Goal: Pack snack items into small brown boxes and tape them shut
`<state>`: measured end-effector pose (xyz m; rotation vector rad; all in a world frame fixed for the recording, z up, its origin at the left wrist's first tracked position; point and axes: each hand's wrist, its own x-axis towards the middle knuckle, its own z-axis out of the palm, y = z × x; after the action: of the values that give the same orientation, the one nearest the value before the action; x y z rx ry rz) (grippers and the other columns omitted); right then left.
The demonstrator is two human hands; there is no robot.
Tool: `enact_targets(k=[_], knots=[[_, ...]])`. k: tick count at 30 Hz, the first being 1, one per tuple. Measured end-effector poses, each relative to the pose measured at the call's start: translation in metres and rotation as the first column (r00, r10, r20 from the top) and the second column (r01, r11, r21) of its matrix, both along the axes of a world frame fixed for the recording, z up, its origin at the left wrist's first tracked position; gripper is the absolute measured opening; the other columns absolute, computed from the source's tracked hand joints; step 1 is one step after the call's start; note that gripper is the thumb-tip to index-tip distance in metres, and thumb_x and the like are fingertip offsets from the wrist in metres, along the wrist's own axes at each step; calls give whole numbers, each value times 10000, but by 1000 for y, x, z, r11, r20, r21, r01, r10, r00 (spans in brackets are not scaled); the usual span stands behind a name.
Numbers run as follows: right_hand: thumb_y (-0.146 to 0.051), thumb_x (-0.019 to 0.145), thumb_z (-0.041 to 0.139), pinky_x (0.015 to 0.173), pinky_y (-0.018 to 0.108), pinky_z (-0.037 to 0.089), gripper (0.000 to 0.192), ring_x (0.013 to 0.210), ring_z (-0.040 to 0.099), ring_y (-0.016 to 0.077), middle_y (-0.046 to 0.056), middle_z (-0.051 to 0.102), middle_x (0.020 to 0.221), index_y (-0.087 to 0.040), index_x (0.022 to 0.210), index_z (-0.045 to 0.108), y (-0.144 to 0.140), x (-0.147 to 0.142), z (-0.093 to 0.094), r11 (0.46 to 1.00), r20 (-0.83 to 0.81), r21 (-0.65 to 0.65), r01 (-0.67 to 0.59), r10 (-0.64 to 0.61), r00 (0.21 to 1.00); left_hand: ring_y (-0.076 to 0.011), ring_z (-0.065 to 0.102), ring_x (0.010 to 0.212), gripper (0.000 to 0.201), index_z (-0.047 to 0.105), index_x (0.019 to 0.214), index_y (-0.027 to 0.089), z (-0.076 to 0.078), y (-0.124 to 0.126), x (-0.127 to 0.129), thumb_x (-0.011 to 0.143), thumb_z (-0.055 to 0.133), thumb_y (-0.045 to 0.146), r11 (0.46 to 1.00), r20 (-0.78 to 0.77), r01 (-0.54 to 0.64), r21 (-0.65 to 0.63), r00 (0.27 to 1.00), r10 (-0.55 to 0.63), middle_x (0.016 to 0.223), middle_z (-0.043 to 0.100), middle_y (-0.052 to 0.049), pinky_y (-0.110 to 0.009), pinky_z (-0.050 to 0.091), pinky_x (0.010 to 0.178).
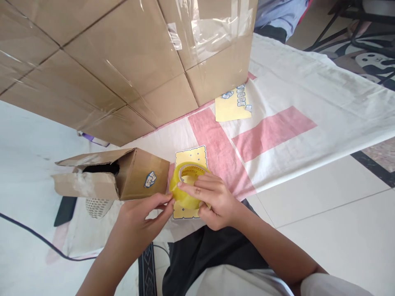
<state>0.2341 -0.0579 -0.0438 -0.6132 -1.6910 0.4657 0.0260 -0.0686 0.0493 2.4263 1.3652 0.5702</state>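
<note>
My right hand (212,199) grips a yellow roll of tape (187,187), fingers laid across its outer face. My left hand (145,213) pinches the roll's left edge with thumb and forefinger, right beside a small open cardboard box (135,176) that lies on its side with a sticker on its flap. Something dark sits inside the box. Under the roll lies a yellow sticker sheet (191,155).
A large taped cardboard box (123,57) fills the upper left. A second yellow sticker sheet (233,105) lies at its base on a white and pink cloth (293,102). A black cable (31,234) crosses the floor at lower left. Another person's sleeve (277,16) shows at top.
</note>
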Motion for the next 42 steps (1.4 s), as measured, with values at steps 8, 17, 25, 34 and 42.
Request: enact_targets(k=[8,17,25,34,42], knots=[[-109,744,441,578,324,355,600,642,453,181,-8,484,692,-151,1318,610,0,0,1,1000,-8,-9,27,-27,1000,-117,730,668,113,696,991,240,8,1,3,893,715,294,1000,-79,-14,-21,997,12,816,766,26,-121,560,513],[-110,715,451,605,326,398,608,655,432,178,-4,449,691,-138,1296,628,1,4,0,997,-81,-81,7,-13,997,-107,746,681,98,671,1003,235,20,8,12,907,691,230,998,-149,50,-35,987,-54,854,782,29,-101,576,548],[-107,703,445,585,329,390,704,641,444,181,-14,455,689,-134,1398,556,4,3,-1,997,-95,-75,6,-13,995,-92,740,641,35,644,955,230,29,19,21,939,628,203,995,-164,103,18,982,-99,827,782,45,-116,598,652],[-92,713,448,582,337,374,692,641,429,182,-4,448,688,-142,1392,575,3,6,0,988,-139,-148,-33,12,990,-110,748,693,145,626,1026,244,30,22,20,915,673,163,995,-174,99,-25,980,-102,875,777,19,-137,590,632],[-49,736,444,592,344,361,693,654,419,179,11,457,705,-100,1416,568,3,10,1,974,-200,-207,-95,53,978,-95,738,704,192,619,993,258,30,27,25,873,702,134,998,-133,42,-42,990,-48,877,768,53,-176,602,657]])
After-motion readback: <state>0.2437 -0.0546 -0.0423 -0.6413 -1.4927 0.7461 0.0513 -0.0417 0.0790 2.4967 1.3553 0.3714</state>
